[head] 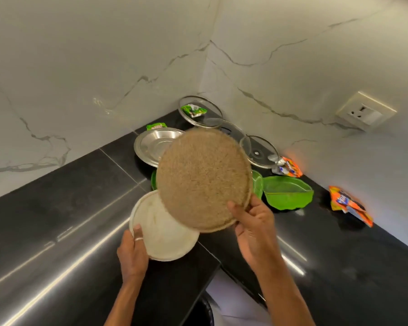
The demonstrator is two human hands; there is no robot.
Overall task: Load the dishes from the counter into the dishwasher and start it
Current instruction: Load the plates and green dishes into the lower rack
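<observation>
You are at the collecting step, gathering dishes off the black counter (pixel 57 220) before anything reaches the dishwasher, which is not in view. On the left, your left hand (pixel 133 250) grips the white plate (pixel 165 234) by its near edge. The thumb lies across the rim; the fingers beneath are hidden, so you cannot tell how far they curl. The plate sits low over the counter's inner corner. Overlapping its far right edge is the brown speckled plate (pixel 203 177), raised and tilted towards you, though whether the two plates touch cannot be told. Behind them on the counter lie a steel plate (pixel 151 144) and, towards the wall corner, several glass lids (pixel 199 111). Your right hand (pixel 252 227) pinches the brown plate at its lower right rim, thumb pressed on the upper face and fingers folded behind the edge, a narrow clamp and not a wide one. Further right lie a green leaf-shaped dish (pixel 287 192), an orange snack wrapper (pixel 349 205) and a wall socket (pixel 365 111). The next move probably calls for stacking the brown plate on the white one, or carrying one in each hand, then turning away to the dishwasher. Both holds are at the rim only, so keep the plates level, and mind the brown plate's tilt as you swing round. Most of the load remains on the counter, so the task looks early.
</observation>
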